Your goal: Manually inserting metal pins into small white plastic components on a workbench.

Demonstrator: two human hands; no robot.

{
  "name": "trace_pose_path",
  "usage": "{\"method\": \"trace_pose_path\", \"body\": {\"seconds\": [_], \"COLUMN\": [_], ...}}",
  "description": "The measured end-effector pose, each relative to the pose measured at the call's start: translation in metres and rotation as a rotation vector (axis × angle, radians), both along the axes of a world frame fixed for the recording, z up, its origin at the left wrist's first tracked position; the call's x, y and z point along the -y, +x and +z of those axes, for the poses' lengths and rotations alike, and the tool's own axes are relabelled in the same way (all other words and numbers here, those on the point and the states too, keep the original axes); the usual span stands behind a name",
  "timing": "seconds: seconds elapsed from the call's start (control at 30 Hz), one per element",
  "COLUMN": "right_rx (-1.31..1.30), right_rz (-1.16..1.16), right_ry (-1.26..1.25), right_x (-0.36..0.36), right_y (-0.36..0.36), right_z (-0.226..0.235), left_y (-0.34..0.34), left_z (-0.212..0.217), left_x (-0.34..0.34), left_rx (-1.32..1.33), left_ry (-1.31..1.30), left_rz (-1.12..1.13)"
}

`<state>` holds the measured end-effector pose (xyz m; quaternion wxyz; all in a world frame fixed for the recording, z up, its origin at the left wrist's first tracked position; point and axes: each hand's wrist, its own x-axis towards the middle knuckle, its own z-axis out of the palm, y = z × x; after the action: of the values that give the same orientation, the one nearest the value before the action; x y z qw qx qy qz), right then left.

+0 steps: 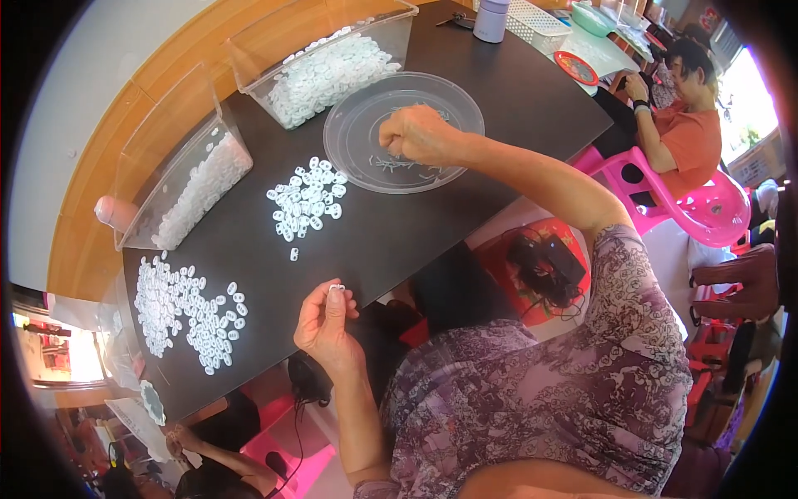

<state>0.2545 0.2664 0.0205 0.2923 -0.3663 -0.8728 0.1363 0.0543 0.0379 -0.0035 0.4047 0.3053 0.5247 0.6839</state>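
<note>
Near the table's front edge, my left hand (330,328) pinches a small white plastic piece (337,288) between thumb and fingers. My right hand (422,135) reaches over a round clear plastic tray (353,154), its fingers closed downward. Whatever the right fingertips may hold is hidden. Thin grey pin-like pieces (391,163) lie scattered in the tray around that hand. Between my hands a loose heap of white oval pieces with dark openings (306,200) rests on the dark table (274,303).
Two clear bins, one upright full of white pieces (332,75) and one at left (204,187), stand along the far side. More white pieces (179,303) lie at left. A lilac bottle (490,21) stands at the back. A person in orange (694,133) sits at right.
</note>
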Motion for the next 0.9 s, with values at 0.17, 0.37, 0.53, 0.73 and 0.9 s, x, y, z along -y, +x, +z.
{"method": "trace_pose_path", "body": {"seconds": [0.17, 0.37, 0.53, 0.73, 0.9], "right_rx": [0.091, 0.262, 0.315, 0.281, 0.134], "right_rz": [0.117, 0.263, 0.247, 0.148, 0.07], "right_ry": [0.042, 0.187, 0.258, 0.188, -0.016], "right_x": [-0.004, -0.015, -0.018, -0.017, -0.013], "right_y": [-0.015, -0.029, -0.038, -0.033, -0.024], "right_z": [-0.004, -0.006, -0.012, -0.016, -0.001], "left_y": [0.0, 0.0, 0.001, 0.0, 0.0], "left_z": [0.0, 0.0, 0.001, 0.002, 0.002], "left_x": [-0.001, 0.001, 0.001, 0.002, 0.002], "left_rx": [-0.003, 0.054, 0.054, 0.058, 0.049], "left_ry": [0.004, 0.02, 0.023, 0.044, 0.034], "left_rz": [0.003, 0.0, 0.007, 0.001, 0.008]}}
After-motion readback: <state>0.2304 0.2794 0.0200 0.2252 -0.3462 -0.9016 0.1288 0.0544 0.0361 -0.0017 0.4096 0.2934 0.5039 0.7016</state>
